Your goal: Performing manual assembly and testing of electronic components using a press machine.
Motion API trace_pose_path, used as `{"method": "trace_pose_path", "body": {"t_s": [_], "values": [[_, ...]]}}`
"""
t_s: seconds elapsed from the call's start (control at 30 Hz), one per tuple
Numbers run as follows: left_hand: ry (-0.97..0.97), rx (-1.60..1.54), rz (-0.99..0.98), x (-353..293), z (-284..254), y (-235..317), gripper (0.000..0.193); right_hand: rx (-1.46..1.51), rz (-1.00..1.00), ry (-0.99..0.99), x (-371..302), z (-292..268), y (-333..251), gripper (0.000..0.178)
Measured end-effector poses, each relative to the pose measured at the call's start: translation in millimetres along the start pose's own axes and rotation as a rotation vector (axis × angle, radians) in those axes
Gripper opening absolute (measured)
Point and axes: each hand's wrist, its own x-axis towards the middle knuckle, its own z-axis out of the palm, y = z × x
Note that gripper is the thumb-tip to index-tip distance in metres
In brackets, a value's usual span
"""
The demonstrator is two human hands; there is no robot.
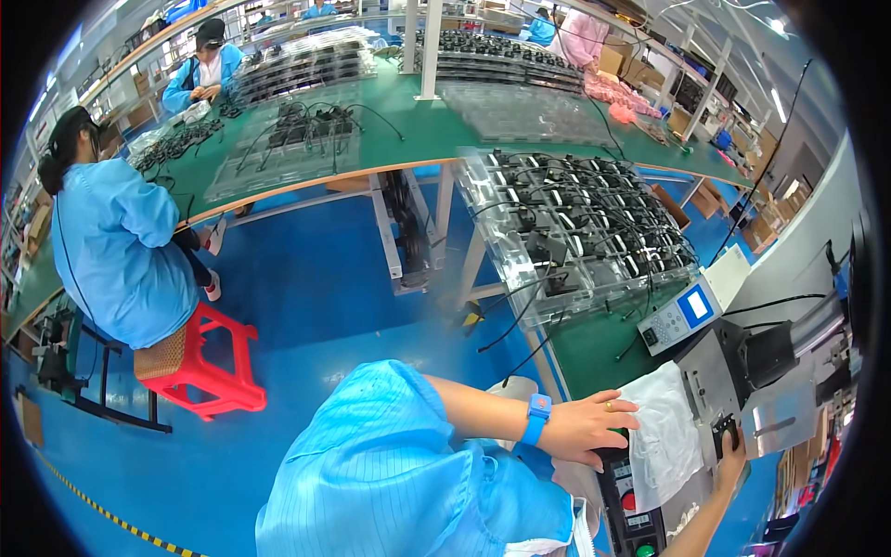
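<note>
My left hand [589,427], with a blue strap around its wrist, is stretched out palm down with its fingers apart. It lies over the far end of a dark control box [620,478], beside a crumpled white plastic bag [665,436]. The fingers hide what is under them. My right hand [731,459] reaches up from the lower right, its fingers closed on a small black part [725,429] at the front of a grey metal machine [710,385]. The part's exact kind is too small to make out.
Clear trays of black cabled devices [575,213] stand ahead. A white controller with a blue screen [682,316] sits beside the machine. The control box carries a red button [629,501]. At left, a person in blue [121,241] sits on a red stool [218,362] by a green bench [390,121].
</note>
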Motion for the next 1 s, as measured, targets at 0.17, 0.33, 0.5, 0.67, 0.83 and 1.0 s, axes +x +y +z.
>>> {"method": "trace_pose_path", "body": {"t_s": [0.17, 0.33, 0.5, 0.67, 0.83, 1.0], "values": [[0.011, -0.064, 0.046, 8, -6, 10, 0.057, 0.219, -0.124, 0.146, -63, 16, -44, 0.031], [0.006, -0.171, 0.123, 35, -22, 35, 0.075, -0.032, -0.573, -0.24, -151, 26, -187, 0.014], [-0.102, -0.218, 0.153, 54, -39, 57, 0.083, -0.075, -1.177, -0.101, -174, 23, -239, 0.015], [-0.46, -0.356, -0.135, 53, -43, 66, 0.08, 0.026, -1.082, -0.263, -177, 10, -236, 0.022], [-0.606, -0.658, -0.28, 48, -39, 46, 0.069, 0.491, -0.87, -0.11, -179, 37, -215, 0.03], [-0.159, -1.359, -0.898, 22, -29, 30, 0.071, 0.518, -0.354, -0.013, -177, 48, -190, 0.026]]}}
